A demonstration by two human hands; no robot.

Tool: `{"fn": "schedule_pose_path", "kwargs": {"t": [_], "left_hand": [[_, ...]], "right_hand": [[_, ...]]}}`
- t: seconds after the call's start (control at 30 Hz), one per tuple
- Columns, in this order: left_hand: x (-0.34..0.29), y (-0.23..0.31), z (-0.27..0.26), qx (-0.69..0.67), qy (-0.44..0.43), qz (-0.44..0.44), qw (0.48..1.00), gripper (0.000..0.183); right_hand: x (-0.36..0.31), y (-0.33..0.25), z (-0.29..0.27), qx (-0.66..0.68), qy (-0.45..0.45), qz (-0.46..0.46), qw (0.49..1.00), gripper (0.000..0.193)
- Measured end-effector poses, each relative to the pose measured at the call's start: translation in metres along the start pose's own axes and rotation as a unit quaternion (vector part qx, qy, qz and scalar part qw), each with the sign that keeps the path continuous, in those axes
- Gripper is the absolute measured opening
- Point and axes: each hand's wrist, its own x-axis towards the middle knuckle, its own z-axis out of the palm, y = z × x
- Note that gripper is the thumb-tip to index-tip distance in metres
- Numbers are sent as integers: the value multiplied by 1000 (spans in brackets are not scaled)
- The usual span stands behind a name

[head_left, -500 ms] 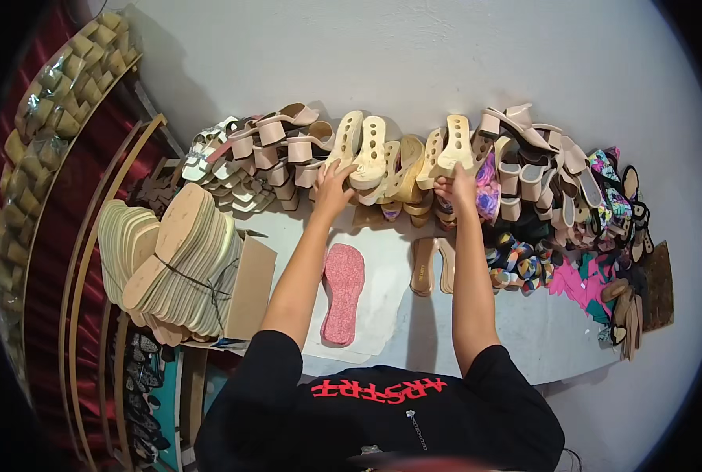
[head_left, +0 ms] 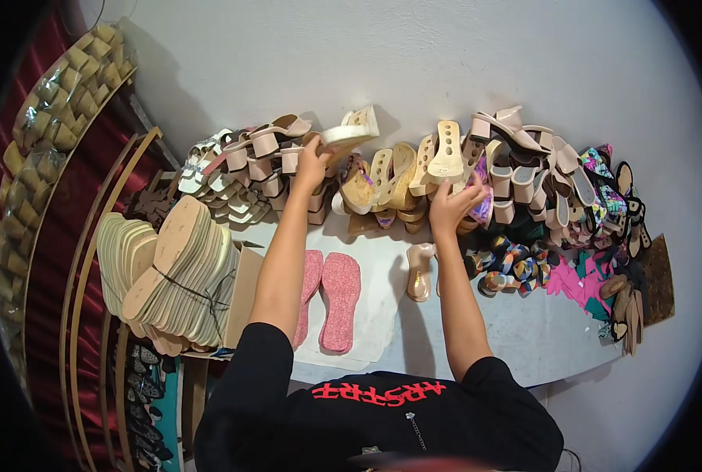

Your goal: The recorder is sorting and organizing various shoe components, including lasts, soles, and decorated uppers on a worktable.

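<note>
Up by the wall, my left hand [head_left: 311, 164] is closed on a cream wedge sole [head_left: 349, 134], raised and tilted sideways above the row. What looks like a second holed wedge shows behind it. My right hand [head_left: 455, 206] has its fingers apart, just in front of another cream wedge sole [head_left: 447, 161] with round holes, which stands upright. Between my hands are more wedges, among them a tan one [head_left: 402, 173]. A pink speckled insole [head_left: 340, 303] lies on white paper between my forearms, with a second one partly behind my left forearm.
Pink-beige heeled shoes [head_left: 264, 141] are piled left of the wedges, and more heeled shoes [head_left: 508, 130] on the right. A tied stack of insoles [head_left: 182, 275] fills the near left. Clear-topped soles [head_left: 419, 271] and multicoloured straps [head_left: 516, 263] lie on the table [head_left: 539, 330].
My left hand has lifted and tipped a wedge sole off the row. My right hand has let go of its wedge and spread its fingers. The second pink insole has come into view.
</note>
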Motion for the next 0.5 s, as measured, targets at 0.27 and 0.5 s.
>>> {"fn": "schedule_pose_path", "kwargs": {"t": [0.27, 0.5], "left_hand": [[-9, 17, -37, -357, -72, -189, 912, 47], [-48, -16, -45, -553, -203, -213, 779, 66]], "right_hand": [[-3, -7, 25, 200, -197, -29, 959, 41], [44, -23, 21, 386, -415, 306, 765, 78]]}}
